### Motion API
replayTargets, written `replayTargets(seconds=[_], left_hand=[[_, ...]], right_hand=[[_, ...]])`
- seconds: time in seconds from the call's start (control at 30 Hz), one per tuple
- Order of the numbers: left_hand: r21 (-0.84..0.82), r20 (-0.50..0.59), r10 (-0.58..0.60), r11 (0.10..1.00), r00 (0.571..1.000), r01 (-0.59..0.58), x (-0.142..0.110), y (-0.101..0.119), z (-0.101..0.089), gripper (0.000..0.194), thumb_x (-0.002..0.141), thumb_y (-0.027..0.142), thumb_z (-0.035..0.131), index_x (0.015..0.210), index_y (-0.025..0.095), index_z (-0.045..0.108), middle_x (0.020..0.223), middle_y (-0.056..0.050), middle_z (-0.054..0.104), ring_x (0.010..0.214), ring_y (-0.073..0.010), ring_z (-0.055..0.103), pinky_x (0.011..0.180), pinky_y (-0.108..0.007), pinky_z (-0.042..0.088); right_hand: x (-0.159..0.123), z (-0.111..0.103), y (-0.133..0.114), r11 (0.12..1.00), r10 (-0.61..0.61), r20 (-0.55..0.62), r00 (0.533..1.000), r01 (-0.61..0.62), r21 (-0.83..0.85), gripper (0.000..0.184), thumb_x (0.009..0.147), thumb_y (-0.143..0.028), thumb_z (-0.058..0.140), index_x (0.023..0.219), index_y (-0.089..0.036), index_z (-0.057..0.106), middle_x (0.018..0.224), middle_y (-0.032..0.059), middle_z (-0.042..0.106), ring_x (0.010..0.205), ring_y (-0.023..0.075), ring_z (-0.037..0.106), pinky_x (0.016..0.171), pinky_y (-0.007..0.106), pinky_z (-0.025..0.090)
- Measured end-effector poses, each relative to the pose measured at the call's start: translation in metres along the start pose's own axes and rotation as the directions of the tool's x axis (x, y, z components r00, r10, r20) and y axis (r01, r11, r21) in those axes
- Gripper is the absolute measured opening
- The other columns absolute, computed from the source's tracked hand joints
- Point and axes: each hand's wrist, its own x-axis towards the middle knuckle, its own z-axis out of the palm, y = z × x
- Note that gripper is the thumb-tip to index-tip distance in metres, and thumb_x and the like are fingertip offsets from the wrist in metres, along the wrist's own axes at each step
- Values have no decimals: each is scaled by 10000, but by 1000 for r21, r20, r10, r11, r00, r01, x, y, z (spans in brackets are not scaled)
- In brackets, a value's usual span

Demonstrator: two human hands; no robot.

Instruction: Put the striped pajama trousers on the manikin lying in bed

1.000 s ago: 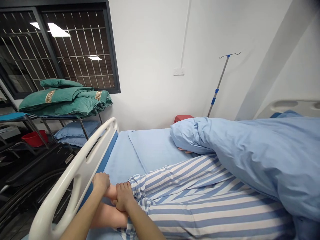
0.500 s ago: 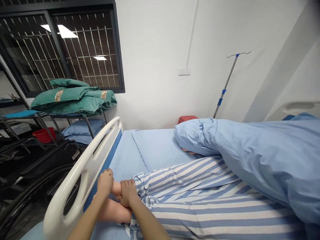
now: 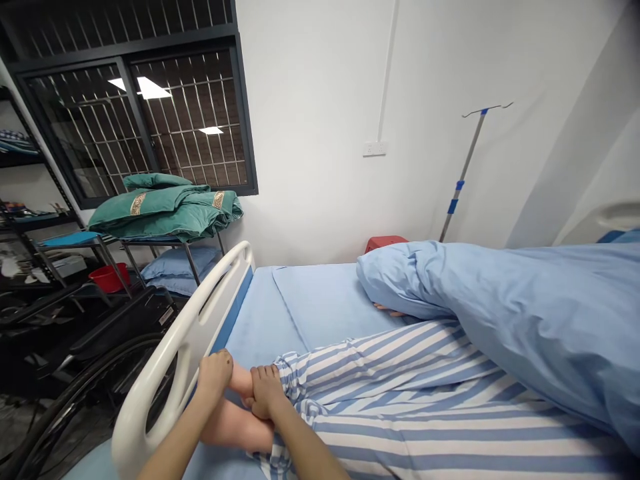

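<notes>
Two bare lower legs in blue-and-white striped trousers [image 3: 380, 413] lie on the bed; whether they belong to a person or a manikin I cannot tell. My left hand [image 3: 215, 375] is closed round the foot at the end of the far leg, and covers most of it. Just above, my right hand [image 3: 267, 391] wraps the far ankle [image 3: 241, 382], close to the trouser cuff. The near leg [image 3: 240, 427] rests below, partly behind my forearms. A light blue quilt [image 3: 480, 300] is folded back over the upper body, with some fingertips [image 3: 389, 311] showing under its edge.
The white footboard [image 3: 187, 333] rises close beside my left hand. Beyond it stand a black wheelchair [image 3: 125, 327], a red basin [image 3: 109, 277] and a rack with green folded bedding [image 3: 165, 210]. An IV pole [image 3: 465, 167] and red stool [image 3: 386, 242] are behind the bed.
The view has turned slightly left and up, so everything sits a little further right and lower. Both hands keep their hold on the far foot and ankle.
</notes>
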Motion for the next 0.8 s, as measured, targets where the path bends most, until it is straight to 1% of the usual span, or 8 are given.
replayTargets(seconds=[0.1, 0.17, 0.27, 0.4, 0.5, 0.6, 0.7, 0.8], left_hand=[[9, 42, 22, 1000, 999, -22, 15, 5, -1, 399, 780, 25, 301, 893, 101, 676, 809, -175, 653, 776, -232, 643, 661, -349, 482], [18, 73, 21, 1000, 997, -23, 24, 9, 0, 388, 751, 7, 332, 858, 99, 693, 768, -171, 659, 739, -236, 643, 645, -364, 486], [28, 111, 1, 1000, 994, -4, 32, 15, 4, 363, 731, 9, 359, 835, 78, 700, 724, -179, 662, 705, -258, 642, 606, -388, 491], [20, 138, -20, 1000, 990, 17, 38, 19, 10, 359, 732, 29, 360, 844, 72, 698, 738, -194, 667, 699, -276, 644, 588, -417, 492], [-11, 136, -6, 1000, 991, 8, 40, 19, 13, 357, 739, 41, 363, 862, 86, 695, 790, -198, 671, 747, -260, 647, 653, -402, 491], [-53, 108, -9, 998, 994, 14, 41, 18, 16, 355, 768, 79, 358, 928, 105, 674, 887, -202, 662, 827, -246, 640, 710, -369, 480], [-93, 87, -38, 995, 995, 46, 40, 16, 19, 348, 791, 117, 348, 969, 113, 648, 947, -204, 648, 878, -245, 630, 733, -357, 469], [-137, 91, -77, 987, 993, 89, 41, 14, 22, 338, 798, 138, 344, 974, 116, 631, 964, -199, 644, 886, -237, 627, 741, -345, 462]], right_hand=[[1, 0, 0, 1000, 1, 9, 1000, -2, 5, 623, 633, -386, 593, 1187, -135, 459, 1149, 162, 521, 1077, 331, 444, 996, 491, 209], [1, 1, 1, 1000, 2, 8, 1000, -2, 8, 619, 629, -376, 591, 1180, -124, 464, 1146, 164, 519, 1071, 330, 444, 1000, 489, 206], [1, 1, 1, 1000, -4, 9, 1000, 4, 6, 614, 631, -360, 586, 1179, -113, 463, 1144, 167, 517, 1066, 324, 444, 1001, 487, 204], [0, -1, 1, 1000, -5, 12, 1000, 5, 5, 629, 642, -383, 583, 1194, -110, 451, 1152, 171, 515, 1074, 323, 441, 998, 490, 204], [0, -3, 0, 1000, 3, 11, 1000, -3, 7, 633, 649, -406, 582, 1194, -109, 453, 1145, 170, 519, 1072, 322, 443, 999, 484, 205], [0, -3, -1, 1000, 4, -7, 1000, -4, 4, 617, 665, -424, 571, 1187, -115, 455, 1134, 164, 525, 1064, 320, 446, 995, 484, 209], [0, -2, -1, 1000, 6, -5, 1000, -6, -12, 591, 666, -418, 571, 1165, -118, 468, 1127, 162, 527, 1053, 318, 450, 992, 482, 214], [1, -1, -1, 1000, 10, 3, 1000, -10, -19, 603, 658, -402, 587, 1172, -115, 457, 1138, 164, 521, 1059, 312, 444, 995, 480, 210]])
